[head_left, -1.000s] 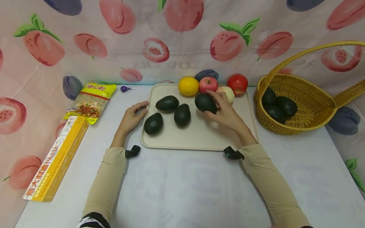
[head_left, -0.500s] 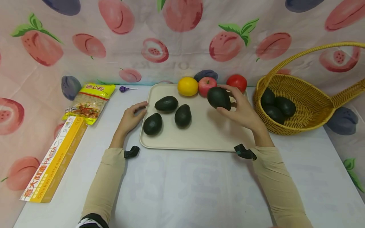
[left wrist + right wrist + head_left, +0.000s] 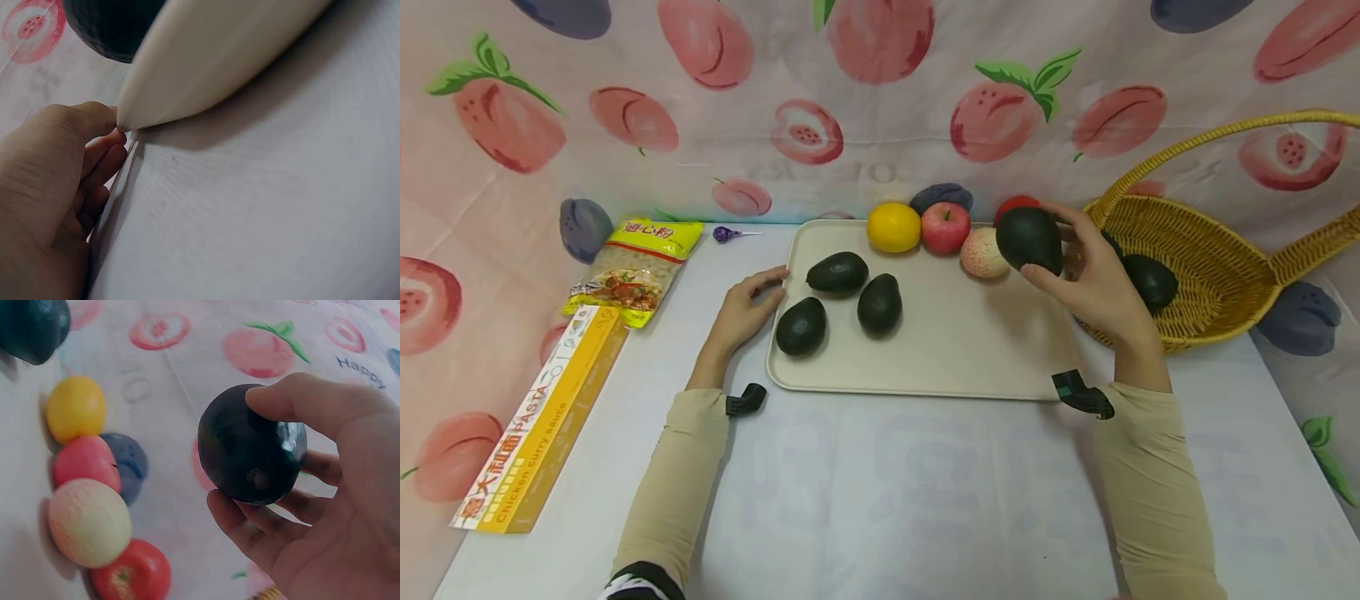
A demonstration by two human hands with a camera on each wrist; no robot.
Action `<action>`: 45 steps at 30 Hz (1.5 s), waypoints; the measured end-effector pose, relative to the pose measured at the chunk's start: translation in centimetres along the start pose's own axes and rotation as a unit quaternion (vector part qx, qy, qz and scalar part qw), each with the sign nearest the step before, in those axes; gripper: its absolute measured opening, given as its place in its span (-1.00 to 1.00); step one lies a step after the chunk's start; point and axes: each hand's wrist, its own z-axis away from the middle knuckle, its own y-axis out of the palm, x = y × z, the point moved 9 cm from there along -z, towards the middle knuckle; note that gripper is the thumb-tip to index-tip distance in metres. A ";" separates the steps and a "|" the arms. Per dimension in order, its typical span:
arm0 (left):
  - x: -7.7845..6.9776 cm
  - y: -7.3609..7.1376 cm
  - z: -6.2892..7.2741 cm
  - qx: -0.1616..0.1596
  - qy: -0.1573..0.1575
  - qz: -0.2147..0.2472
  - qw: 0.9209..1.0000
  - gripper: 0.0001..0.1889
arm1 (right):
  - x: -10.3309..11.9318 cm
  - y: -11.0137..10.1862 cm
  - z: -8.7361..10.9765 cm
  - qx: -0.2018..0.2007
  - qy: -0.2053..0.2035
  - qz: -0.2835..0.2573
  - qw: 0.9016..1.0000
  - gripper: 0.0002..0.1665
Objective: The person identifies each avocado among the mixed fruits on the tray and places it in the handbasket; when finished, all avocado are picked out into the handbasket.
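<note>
In the head view my right hand (image 3: 1097,275) holds a dark green avocado (image 3: 1028,239) over the tray's right end, close to the basket. The right wrist view shows the thumb on top of this avocado (image 3: 250,444) and fingers beneath it. My left hand (image 3: 748,308) rests with its fingertips at the left rim of the beige tray (image 3: 880,390); in the left wrist view they touch the tray's edge (image 3: 169,94). Three more avocados lie on the tray's left half: one at the back (image 3: 837,273), one in front (image 3: 802,327) and one nearer the middle (image 3: 880,305).
A lemon (image 3: 893,227), an apple (image 3: 945,228), a pale speckled round fruit (image 3: 984,253) and a tomato (image 3: 134,572) line the tray's back. The wicker basket (image 3: 1232,283) at right contains avocados (image 3: 1150,281). At left lie a pasta bag (image 3: 640,262), a yellow-white pasta box (image 3: 550,417) and a lollipop (image 3: 724,234).
My right hand has carried the avocado rightward from the tray's middle toward the basket, uncovering the pale speckled fruit. The left hand stays at the tray's rim.
</note>
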 end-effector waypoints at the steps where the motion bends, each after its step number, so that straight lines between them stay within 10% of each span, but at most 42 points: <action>1: 0.0 0.0 0.0 0.000 0.000 0.000 1.000 -0.61 | -0.1 -0.4 0.1 -0.005 -0.004 -0.001 1.000 -0.07; 30: 0.0 0.0 -0.1 -0.005 0.010 -0.001 1.000 -0.62 | -5.9 -10.9 4.5 -0.076 0.078 0.001 0.994 -0.09; 45: -0.2 -0.1 -0.1 -0.002 0.015 -0.004 1.000 -0.60 | -13.7 -14.1 7.4 -0.077 0.275 0.145 0.947 -0.06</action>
